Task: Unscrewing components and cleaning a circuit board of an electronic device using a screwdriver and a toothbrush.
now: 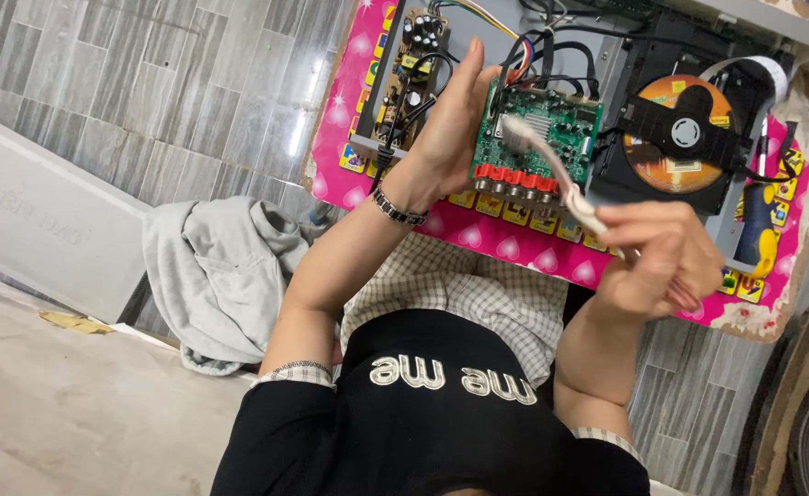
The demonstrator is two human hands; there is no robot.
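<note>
1. Head view, materials: left hand (446,124) is gripping the left edge of a green circuit board (537,138), fingers curled shut on it. Board is flat and rectangular, w/ a finned metal heatsink and a row of red round jacks along its 6 o'clock edge.
2. Right hand (657,257), at 4 o'clock from the board, is pinching a thin pale brush (551,174), fist nearly closed; bristle end is lying on the board face.
3. Board is sitting above an open grey metal chassis (514,37). Brown power board (409,64) is lying at 10 o'clock, disc tray w/ an orange disc (671,133) at 3 o'clock.
4. Edges/room: pink mat w/ heart print (505,239) is lying under the chassis on grey tile floor (147,83); grey crumpled cloth (216,266) at 8 o'clock, well apart. Wires (551,55) are crowding the board's 12 o'clock edge.
5. Hidden: chassis is getting cut off at the top; brush handle is disappearing inside the fist; blue-yellow tool (761,230) at 3 o'clock hard to make out.
</note>
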